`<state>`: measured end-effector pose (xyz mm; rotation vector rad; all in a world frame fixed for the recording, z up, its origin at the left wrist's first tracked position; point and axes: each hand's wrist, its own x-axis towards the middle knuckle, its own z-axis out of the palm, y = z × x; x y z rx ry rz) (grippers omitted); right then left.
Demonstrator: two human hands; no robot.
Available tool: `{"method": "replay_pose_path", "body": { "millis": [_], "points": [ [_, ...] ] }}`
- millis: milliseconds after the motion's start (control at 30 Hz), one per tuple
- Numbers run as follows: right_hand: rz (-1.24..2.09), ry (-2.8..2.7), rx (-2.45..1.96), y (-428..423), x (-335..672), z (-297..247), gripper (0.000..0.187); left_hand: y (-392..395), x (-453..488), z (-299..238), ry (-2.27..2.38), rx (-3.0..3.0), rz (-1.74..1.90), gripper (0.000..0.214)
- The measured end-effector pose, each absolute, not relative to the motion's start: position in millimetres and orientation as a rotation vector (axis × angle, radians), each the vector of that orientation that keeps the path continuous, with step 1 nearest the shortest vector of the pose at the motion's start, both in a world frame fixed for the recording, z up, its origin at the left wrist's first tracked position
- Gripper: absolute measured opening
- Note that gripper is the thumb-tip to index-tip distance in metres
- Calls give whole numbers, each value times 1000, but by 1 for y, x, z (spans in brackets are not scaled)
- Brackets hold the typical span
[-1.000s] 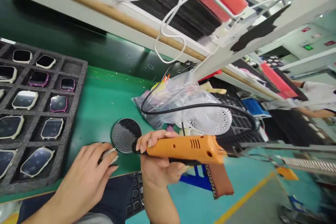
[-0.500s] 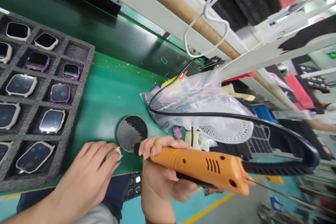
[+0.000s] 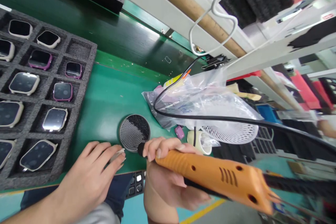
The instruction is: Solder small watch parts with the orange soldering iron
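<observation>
My right hand [image 3: 168, 182] grips an orange corded electric screwdriver [image 3: 217, 175], its black nose pointing left at the edge of a round perforated dish [image 3: 128, 135]. Black grains, perhaps tiny screws, cover part of that dish. To the left, my left hand [image 3: 88, 171] is closed on a small pale part [image 3: 117, 154], held between thumb and fingers just below the dish. Most of this part is hidden by the fingers, so its kind does not show. The screwdriver's bit tip is hard to make out.
A grey foam tray [image 3: 88, 71] at left holds several smartwatches [image 3: 55, 119] with cream or purple cases. Right of the dish lie a clear plastic bag [image 3: 207, 94], a small purple piece [image 3: 179, 132] and a cream cup-like roll [image 3: 206, 143]. A black cable [image 3: 228, 118] crosses above them.
The screwdriver's rear end has swung down and to the right, nearer the camera, while its nose stays by the dish. My left hand keeps the pale part, turned slightly. The view shifted a little.
</observation>
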<state>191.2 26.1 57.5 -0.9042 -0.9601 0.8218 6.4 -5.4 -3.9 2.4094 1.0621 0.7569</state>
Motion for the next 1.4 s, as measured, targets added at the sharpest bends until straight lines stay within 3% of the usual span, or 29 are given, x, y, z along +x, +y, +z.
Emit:
{"method": "replay_pose_path", "body": {
  "millis": [267, 500, 933, 1067, 1133, 1333, 1400],
  "points": [
    [837, -995, -912, 22, 174, 78, 72, -3, 7, -1, 1087, 2333, 733, 39],
    [908, -1036, -930, 22, 174, 66, 46, -1, 7, 2, 1079, 2324, 735, 38],
    [914, -1017, -977, 16, 171, 61, 47, 0, 8, 4, 1105, 2291, 720, 39],
    [920, -1079, -967, 13, 170, 55, 22, 0, 8, 3, 1102, 2280, 718, 42],
    [927, -1100, -976, 14, 168, 55, 19, 0, 8, 3, 1101, 2268, 729, 39],
    [947, -1127, -943, 18, 160, 60, 56, -1, 7, 5, 1117, 2245, 716, 34],
    [962, -1124, -946, 18, 158, 58, 58, -1, 7, 6, 1116, 2256, 708, 35]
  ]
}}
